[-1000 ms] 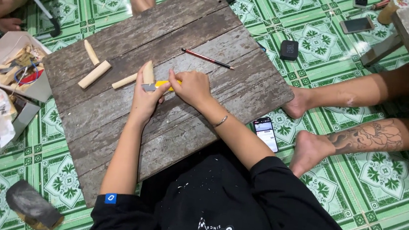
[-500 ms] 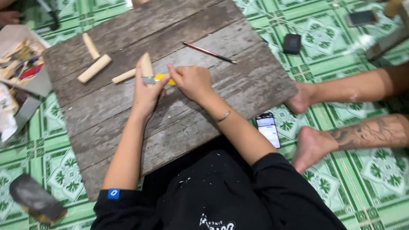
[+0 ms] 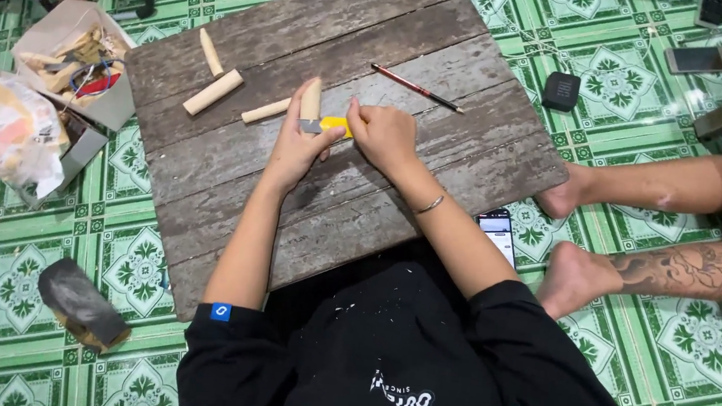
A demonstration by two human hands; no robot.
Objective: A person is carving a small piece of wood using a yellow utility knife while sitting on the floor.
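Observation:
My left hand [image 3: 298,144] holds a short pale wooden stick [image 3: 311,98] upright against the weathered wooden board [image 3: 205,170]. My right hand [image 3: 383,135] grips a yellow-handled utility knife [image 3: 330,125], its blade laid across the stick just above my left thumb. Beside the stick lies a thin dowel [image 3: 265,111]. Farther left on the board rest a thicker dowel [image 3: 213,92] and a small tapered peg [image 3: 210,53]. A dark pencil [image 3: 416,87] lies on the board to the upper right.
A cardboard box [image 3: 74,65] of wood scraps and a plastic bag [image 3: 18,139] stand to the left. A dark block [image 3: 82,302] lies on the green tiled floor. Another person's bare legs and feet [image 3: 579,277] stretch in from the right, beside a phone [image 3: 497,231].
The view has shifted a little. Both hands stay on the stick and knife at the same spot on the board.

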